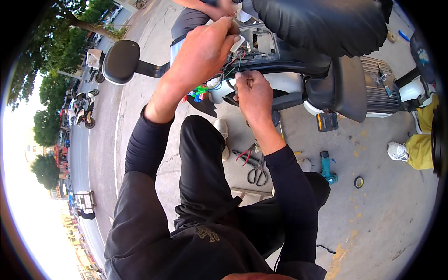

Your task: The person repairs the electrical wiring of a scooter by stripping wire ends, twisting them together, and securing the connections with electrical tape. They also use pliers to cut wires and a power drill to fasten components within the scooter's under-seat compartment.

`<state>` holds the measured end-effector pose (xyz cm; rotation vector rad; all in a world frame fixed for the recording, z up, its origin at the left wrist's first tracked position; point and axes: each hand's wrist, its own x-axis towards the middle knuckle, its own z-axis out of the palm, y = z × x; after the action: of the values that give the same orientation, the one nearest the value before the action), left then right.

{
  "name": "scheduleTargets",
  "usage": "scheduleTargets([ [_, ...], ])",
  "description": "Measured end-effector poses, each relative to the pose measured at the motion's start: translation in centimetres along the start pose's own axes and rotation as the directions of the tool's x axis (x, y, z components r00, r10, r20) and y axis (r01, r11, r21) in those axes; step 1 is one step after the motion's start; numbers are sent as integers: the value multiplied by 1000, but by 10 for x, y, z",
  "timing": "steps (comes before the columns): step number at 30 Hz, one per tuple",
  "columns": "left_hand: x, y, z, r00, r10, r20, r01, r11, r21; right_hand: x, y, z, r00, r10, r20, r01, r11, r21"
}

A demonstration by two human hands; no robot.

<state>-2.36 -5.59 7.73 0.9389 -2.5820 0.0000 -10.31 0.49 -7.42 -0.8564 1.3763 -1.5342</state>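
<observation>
Holding a white connector (238, 43) up at 12 o'clock in the left hand (207, 53), grip closed between thumb and fingers, probably to steady it beside the open bay (263, 42) of the scooter (293, 85). Curling the right hand (255, 95) at 1 o'clock near loose wires (228, 70), perhaps for working close to the connector; cannot tell whether fully closed or pinching a strand. Note coloured plugs (199, 91) bunched at 11 o'clock, hanging outside the bay, likely for access. See scissors (259, 167) and red-handled pliers (245, 154) on the ground (373, 224) between 4 and 5 o'clock, presumably for easy reach.
</observation>
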Motion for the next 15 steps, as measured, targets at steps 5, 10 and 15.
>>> scheduleTargets([
  [5,22,-16,13,993,94,72,-75,969,-237,-12,-28,-9,963,-197,-186,208,977,39],
  [10,0,22,9,978,162,132,-103,923,-371,-4,-42,-27,856,-471,-212,460,882,-100],
  [15,-24,13,10,988,145,52,-126,954,-272,-2,-28,-31,924,-352,-146,334,933,-135],
])
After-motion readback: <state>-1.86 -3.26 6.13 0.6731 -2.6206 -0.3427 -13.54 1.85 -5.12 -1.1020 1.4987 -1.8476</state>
